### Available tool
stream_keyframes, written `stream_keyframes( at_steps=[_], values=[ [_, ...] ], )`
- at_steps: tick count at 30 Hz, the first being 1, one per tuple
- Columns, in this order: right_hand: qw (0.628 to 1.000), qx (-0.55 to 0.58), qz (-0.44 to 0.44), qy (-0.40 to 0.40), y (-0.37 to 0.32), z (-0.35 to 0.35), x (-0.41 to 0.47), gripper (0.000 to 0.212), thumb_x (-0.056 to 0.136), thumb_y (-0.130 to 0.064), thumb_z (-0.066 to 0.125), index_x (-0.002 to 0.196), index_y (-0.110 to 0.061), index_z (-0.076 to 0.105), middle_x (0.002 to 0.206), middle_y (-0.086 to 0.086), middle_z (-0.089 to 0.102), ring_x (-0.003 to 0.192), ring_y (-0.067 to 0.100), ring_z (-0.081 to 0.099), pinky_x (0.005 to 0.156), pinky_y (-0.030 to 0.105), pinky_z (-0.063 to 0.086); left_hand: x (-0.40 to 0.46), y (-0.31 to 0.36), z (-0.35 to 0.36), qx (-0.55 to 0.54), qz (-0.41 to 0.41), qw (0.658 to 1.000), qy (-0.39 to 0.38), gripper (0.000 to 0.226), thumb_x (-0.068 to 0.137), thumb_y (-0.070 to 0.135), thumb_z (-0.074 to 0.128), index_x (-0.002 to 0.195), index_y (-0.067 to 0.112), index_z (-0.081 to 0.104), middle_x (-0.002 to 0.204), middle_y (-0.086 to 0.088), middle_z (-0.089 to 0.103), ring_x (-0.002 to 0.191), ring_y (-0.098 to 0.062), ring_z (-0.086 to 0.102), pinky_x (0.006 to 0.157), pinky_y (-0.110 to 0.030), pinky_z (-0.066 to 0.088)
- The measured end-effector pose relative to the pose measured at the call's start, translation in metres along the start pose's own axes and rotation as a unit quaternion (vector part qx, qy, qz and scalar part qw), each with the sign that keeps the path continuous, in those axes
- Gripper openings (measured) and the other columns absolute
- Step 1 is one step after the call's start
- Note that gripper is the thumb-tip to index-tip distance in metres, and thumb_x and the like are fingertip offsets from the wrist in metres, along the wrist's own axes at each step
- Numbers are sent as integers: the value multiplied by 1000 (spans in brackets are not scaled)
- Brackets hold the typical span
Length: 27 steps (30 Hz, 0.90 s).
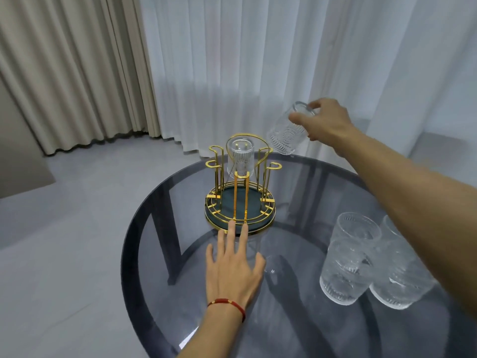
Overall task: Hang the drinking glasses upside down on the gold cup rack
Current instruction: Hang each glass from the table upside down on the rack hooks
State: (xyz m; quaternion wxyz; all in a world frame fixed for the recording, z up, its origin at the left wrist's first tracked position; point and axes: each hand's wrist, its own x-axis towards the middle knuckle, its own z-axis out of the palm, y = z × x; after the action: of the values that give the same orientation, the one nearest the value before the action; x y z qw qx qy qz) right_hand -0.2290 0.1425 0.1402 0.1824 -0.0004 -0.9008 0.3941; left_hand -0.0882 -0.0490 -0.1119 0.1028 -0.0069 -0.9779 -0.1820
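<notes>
head cam, wide-angle, looks fwd and down, close over round glass table [144, 254]

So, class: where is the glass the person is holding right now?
In the head view, the held glass is upper right, tilted in the right hand, above the table's far edge, right of the gold rack.
</notes>
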Motion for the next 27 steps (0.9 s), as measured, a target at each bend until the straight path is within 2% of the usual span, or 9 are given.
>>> stream_keyframes(
  at_steps=[2, 6, 11, 14, 17, 21, 24, 27],
  values=[
    [999, -24, -14, -23, -4, 8, 15, 74, 75, -55, 76, 134, -12, 62, 124, 11, 63, 108, 33, 68, 95, 49, 58, 1, 1, 1, -4, -2, 1000, 5, 71, 95, 63, 17, 155, 39, -12, 166, 3, -16, 154, -23, -5, 123, -50, 0],
    [994, -66, -26, -88, -8, 21, 36, 73, 77, -48, 81, 136, -8, 62, 120, 11, 64, 92, 26, 69, 73, 36, 62, 2, 0, 5, -12, -3, 1000, 15, 70, 96, 63, 20, 155, 41, -9, 166, 4, -14, 154, -25, -1, 123, -51, 0],
    [980, -104, -38, -168, -11, 33, 51, 71, 80, -46, 84, 136, -7, 62, 122, 11, 64, 91, 22, 67, 68, 31, 56, 2, -1, 6, -21, -4, 999, 27, 70, 96, 62, 21, 156, 41, -7, 167, 5, -12, 154, -25, 2, 123, -51, 0],
    [969, -119, -35, -214, -12, 42, 53, 77, 78, -43, 87, 139, -4, 58, 123, 15, 64, 102, 30, 65, 74, 33, 55, 2, -1, 5, -21, -6, 999, 24, 69, 96, 63, 19, 155, 42, -11, 167, 4, -15, 154, -25, -1, 124, -51, -1],
    [959, -129, -20, -251, -6, 48, 56, 77, 83, -31, 85, 147, -5, 51, 138, 17, 60, 119, 36, 58, 92, 41, 54, 3, 0, 5, -22, -6, 999, 26, 68, 97, 62, 21, 155, 43, -10, 167, 5, -15, 154, -25, -1, 123, -50, -4],
    [950, -127, -25, -283, 5, 54, 57, 77, 86, -16, 83, 152, -9, 46, 151, 18, 53, 134, 38, 52, 115, 52, 42, 3, -1, 6, -22, -5, 999, 28, 66, 98, 61, 21, 155, 45, -8, 167, 4, -14, 154, -25, 1, 122, -50, -4],
    [942, -153, -52, -294, 9, 62, 53, 75, 83, -18, 85, 150, -12, 51, 151, 12, 54, 138, 34, 49, 117, 49, 38, 4, -1, 7, -23, -4, 999, 32, 66, 98, 61, 22, 154, 45, -9, 167, 4, -13, 154, -26, 2, 122, -50, -4],
    [938, -150, -75, -304, 13, 72, 49, 62, 81, -15, 87, 138, -14, 63, 139, 7, 63, 131, 29, 53, 108, 41, 39, 3, -1, 7, -23, -5, 999, 34, 66, 98, 61, 22, 154, 45, -10, 167, 5, -15, 154, -25, 2, 122, -50, -4]
  ],
)
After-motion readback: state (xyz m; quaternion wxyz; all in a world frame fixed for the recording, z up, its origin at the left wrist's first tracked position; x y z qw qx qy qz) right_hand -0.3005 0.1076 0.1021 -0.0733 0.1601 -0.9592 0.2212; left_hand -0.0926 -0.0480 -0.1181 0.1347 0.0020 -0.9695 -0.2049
